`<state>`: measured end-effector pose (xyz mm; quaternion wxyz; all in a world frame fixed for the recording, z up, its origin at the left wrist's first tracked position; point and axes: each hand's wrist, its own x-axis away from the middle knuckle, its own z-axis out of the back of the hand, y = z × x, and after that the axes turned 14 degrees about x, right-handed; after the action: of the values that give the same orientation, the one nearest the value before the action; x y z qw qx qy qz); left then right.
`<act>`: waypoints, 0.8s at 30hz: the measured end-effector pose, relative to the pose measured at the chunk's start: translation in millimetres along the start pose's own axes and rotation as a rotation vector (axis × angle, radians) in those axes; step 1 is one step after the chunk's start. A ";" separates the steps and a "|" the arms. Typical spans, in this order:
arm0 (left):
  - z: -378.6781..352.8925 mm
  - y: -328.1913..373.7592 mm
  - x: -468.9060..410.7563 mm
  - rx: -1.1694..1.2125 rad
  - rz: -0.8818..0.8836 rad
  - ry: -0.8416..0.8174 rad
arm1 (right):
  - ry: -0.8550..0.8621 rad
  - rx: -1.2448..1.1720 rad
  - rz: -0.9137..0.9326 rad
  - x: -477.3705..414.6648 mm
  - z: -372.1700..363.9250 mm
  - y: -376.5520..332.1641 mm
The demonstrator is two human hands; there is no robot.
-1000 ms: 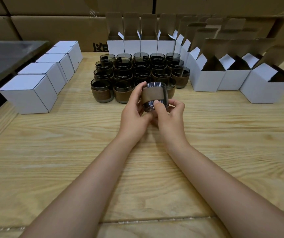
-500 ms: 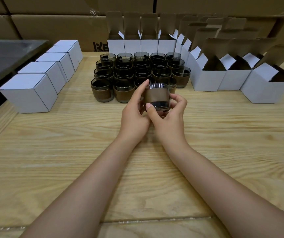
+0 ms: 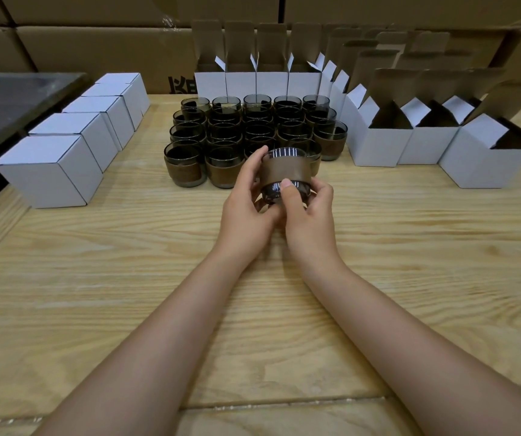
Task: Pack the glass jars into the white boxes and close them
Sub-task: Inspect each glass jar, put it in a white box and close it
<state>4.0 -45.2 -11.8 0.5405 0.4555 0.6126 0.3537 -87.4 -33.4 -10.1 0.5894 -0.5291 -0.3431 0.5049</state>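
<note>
grips a glass jar (image 3: 285, 171) with curled fingers (image 3: 254, 163), left hand (image 3: 246, 209) round its left wall, right hand (image 3: 311, 215) cupping the base with the thumb pressed on the front. holds it upright, seemingly just clear of the surface (image 3: 127, 262), right in front of the unpacked jars (image 3: 221, 136), probably to check the brown sleeve before boxing. has the open boxes (image 3: 378, 146) to the right, flaps up, ready for loading, and the closed boxes (image 3: 48, 171) lined up on the left, apart as finished work. looks early in the task, judging by the many jars unpacked.
</note>
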 end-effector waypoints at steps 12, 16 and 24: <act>-2.4 3.4 2.1 -0.079 -0.064 0.061 | 0.067 0.189 0.129 9.1 0.7 -9.6; -3.6 2.9 3.1 -0.040 -0.045 0.048 | 0.057 0.193 0.118 6.7 2.8 -8.6; -1.2 2.3 1.2 -0.023 0.016 -0.006 | 0.057 0.051 0.064 1.9 2.3 -6.4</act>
<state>3.1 -43.3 -9.8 0.5448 0.4551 0.6031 0.3638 -87.6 -30.5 -3.7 0.5958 -0.5388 -0.2960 0.5169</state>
